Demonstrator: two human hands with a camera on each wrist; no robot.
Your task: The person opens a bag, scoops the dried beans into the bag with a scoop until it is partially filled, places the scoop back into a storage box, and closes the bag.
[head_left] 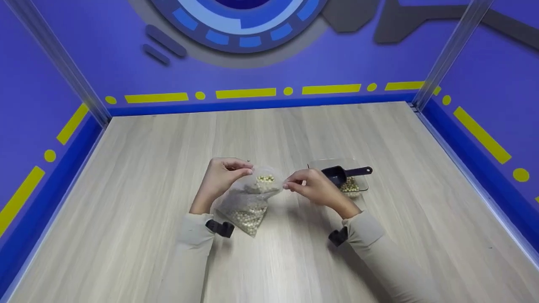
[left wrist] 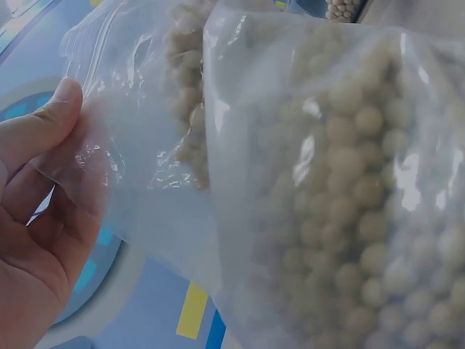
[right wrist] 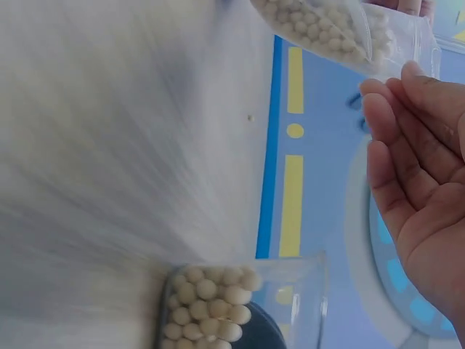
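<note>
A clear plastic zip bag (head_left: 246, 210) with many small round beige balls, like dried beans, hangs between the hands, its lower corner pointing toward the person. My left hand (head_left: 221, 176) pinches the bag's top edge on the left between thumb and fingers. On the opposite side, my right hand (head_left: 313, 185) pinches the top edge with its fingertips. The left wrist view shows the bag (left wrist: 341, 182) close up, with a fold across it and more balls above the fold. In the right wrist view, the right hand's (right wrist: 429, 203) thumb and fingertips meet at the bag's edge.
Beside the right hand stands a clear rectangular container (head_left: 364, 187) holding more of the balls. A black scoop (head_left: 337, 176) lies in it, handle over the right rim. The wooden table (head_left: 147, 189) meets blue walls (head_left: 358, 67) at the back and sides.
</note>
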